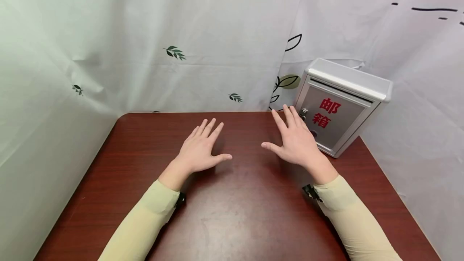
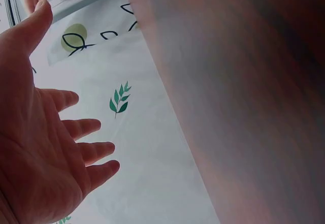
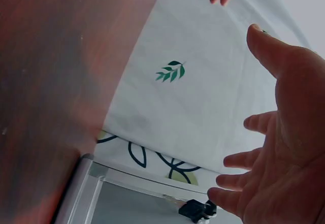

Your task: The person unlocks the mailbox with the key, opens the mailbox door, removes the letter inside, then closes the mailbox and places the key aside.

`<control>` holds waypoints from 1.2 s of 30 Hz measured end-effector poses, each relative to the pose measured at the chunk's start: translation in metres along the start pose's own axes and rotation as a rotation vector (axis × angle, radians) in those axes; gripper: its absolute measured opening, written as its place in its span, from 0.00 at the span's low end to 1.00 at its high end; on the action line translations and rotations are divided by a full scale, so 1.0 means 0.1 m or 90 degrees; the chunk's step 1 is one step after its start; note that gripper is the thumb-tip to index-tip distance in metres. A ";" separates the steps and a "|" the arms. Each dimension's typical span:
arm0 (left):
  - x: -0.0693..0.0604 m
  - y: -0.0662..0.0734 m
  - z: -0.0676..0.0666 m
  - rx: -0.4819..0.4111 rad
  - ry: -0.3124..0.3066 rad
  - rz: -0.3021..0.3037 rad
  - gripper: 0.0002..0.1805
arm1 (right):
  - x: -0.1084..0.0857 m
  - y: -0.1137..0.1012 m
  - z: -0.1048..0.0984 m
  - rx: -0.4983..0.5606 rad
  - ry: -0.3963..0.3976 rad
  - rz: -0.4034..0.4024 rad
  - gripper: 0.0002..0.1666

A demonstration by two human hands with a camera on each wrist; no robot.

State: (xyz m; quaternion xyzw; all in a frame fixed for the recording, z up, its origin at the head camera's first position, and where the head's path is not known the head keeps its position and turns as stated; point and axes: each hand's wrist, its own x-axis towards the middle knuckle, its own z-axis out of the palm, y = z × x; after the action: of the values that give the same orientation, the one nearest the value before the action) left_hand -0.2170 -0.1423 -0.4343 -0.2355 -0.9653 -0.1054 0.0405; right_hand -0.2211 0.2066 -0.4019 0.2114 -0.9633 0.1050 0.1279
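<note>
Above the middle of the table, the left hand [image 1: 199, 148] is held with fingers spread and nothing in it. The right hand [image 1: 297, 140] is likewise spread and holds nothing. It overlaps the lower left part of a silver metal mailbox [image 1: 348, 120] in the head view; whether it touches the box I cannot tell. The mailbox has red characters on its door, a slot along the top and a lock on the left side with keys [image 1: 303, 112] at it. In the right wrist view a black piece [image 3: 195, 210] shows at the lock.
A dark reddish-brown wooden table [image 1: 232, 220] lies under both hands. White curtains [image 1: 217, 31] printed with leaves hang behind it and along both sides. The mailbox stands at the table's back right corner, close to the curtain.
</note>
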 end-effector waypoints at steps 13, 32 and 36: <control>0.25 0.16 0.00 -0.045 0.006 0.018 0.62 | -0.03 0.06 -0.22 0.015 0.074 0.011 0.64; 0.83 0.50 0.04 -0.224 0.048 0.044 0.49 | -0.28 0.47 -0.38 0.072 0.599 -0.028 0.37; 0.90 0.58 0.05 -0.252 0.043 0.044 0.47 | -0.39 0.50 -0.38 0.079 0.648 0.011 0.34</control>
State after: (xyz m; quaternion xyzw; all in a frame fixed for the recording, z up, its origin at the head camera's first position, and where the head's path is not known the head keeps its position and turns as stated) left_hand -0.2700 -0.0510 -0.4174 -0.2682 -0.9151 -0.2996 0.0290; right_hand -0.2009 0.2756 -0.3852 0.1326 -0.7728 0.2525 0.5670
